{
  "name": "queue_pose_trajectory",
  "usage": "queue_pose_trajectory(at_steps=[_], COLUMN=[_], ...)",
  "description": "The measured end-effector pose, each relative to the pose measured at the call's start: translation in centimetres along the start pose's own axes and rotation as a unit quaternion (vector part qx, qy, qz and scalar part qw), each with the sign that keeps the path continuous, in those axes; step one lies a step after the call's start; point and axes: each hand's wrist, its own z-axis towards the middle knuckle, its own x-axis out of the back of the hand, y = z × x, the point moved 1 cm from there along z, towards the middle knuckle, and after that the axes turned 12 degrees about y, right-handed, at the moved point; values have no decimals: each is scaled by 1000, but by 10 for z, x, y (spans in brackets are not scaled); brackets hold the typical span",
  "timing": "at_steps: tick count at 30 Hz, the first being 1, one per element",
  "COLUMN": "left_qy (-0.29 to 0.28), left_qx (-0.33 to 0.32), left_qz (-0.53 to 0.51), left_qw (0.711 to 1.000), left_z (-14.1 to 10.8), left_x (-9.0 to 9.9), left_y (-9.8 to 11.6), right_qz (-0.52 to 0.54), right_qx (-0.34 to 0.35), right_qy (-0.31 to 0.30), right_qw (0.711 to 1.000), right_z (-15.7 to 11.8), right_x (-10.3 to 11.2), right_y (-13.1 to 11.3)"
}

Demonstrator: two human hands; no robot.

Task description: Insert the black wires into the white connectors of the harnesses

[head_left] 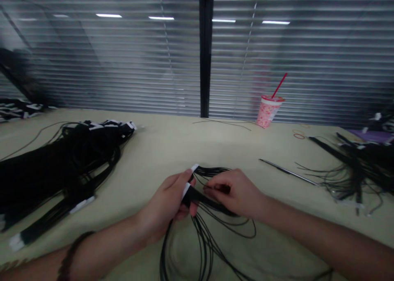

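Note:
My left hand (172, 194) is closed around a bundle of black wires (203, 244) near the middle of the table. White bands show at the bundle's ends, by my thumb. Loose strands loop down below it toward the front edge of the view. My right hand (234, 190) has its thumb and fingers pinched together among the wires, just right of my left hand. A thin strand seems to run to its fingertips. Part of the bundle passes behind and under the right hand, so its far end is hidden.
A large pile of black wires (92, 149) with white ends covers the left side. More black wires (353, 174) lie at right beside a thin pointed metal tool (289, 172). A pink cup (268, 111) with a red straw and rubber bands (298, 136) stand near the window blinds (129, 67).

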Motion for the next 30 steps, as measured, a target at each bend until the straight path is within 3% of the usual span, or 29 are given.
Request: queue_pose_trajectory(at_steps=[3,7,11,14,18,19,22,24,30], left_qy=[7,-10,-11,-5,-16,-16,-21,-32,-84], left_qx=[-12,-32,-30,-32,-21,-11,19,36,29], left_qz=[-6,-1,6,-10,-38,-45,-74,-96,-108], left_qw=[1000,999,999,999,999,999,997,994,990], left_z=[4,4,3,5,7,7,6,5,7], left_x=[2,2,1,2,3,3,3,4,5], left_y=[-1,-3,-3,-5,-5,-4,-2,-2,-1], right_qz=[36,37,39,30,-27,-42,-67,-114,-160], right_qx=[-32,-117,-115,-47,31,44,108,108,63], right_qy=[-19,57,-6,19,205,220,113,45,-30], right_qw=[999,991,993,998,978,974,985,987,985], right_z=[8,14,14,16,13,10,-5,-15,-19], right_x=[13,30,36,42,48,46,31,19,5], right_y=[24,57,66,53,7,-8,-46,-57,-46])
